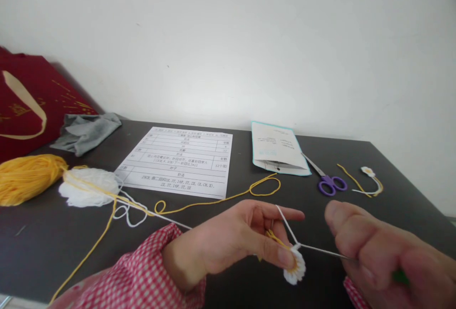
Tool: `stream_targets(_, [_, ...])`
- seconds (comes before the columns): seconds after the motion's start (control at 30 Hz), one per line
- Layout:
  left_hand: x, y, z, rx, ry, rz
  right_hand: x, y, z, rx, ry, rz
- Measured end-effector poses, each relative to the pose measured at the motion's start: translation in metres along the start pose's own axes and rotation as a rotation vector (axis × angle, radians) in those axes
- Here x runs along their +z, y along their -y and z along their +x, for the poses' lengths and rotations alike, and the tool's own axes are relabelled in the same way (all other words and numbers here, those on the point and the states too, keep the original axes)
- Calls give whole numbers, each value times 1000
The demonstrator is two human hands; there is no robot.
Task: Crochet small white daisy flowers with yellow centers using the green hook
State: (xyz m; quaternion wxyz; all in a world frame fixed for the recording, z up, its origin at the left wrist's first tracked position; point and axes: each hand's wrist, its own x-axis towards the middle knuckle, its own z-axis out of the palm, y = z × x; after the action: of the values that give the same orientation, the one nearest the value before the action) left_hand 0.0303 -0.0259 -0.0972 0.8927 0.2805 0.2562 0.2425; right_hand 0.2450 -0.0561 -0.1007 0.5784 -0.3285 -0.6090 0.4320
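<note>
Low over the dark counter (pixel 53 233): left hand (pixel 231 242) pinching the white crochet flower (pixel 295 266), forefinger raised to tension the white yarn (pixel 285 223). Right hand (pixel 377 252), fingers pressed around the crochet hook (pixel 327 251), steadying its tip at the stitch.

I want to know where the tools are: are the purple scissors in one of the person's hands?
No, the purple scissors lie on the dark table beyond the right hand, which holds a crochet hook instead.

2 hands (pixel 235 238) (pixel 377 257), 2 yarn balls (pixel 28 178) (pixel 89 186), 2 crochet flowers (pixel 295 266) (pixel 368 172), 1 scissors (pixel 326 178), 1 sheet (pixel 178 162).
</note>
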Motion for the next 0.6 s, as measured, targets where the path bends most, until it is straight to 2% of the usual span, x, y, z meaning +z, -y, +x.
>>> stream_targets(0.13, [0,0,1,14,-22,28,22,1,24,197,-63,240])
stream_targets(0.3, [6,3,4,149,-188,-3,28,-5,24,438,-89,410])
stream_targets(0.43, [11,6,6,229,-293,21,31,-12,18,476,-119,407])
stream_targets(0.6, [11,8,6,265,-326,79,35,-17,16,462,-120,347])
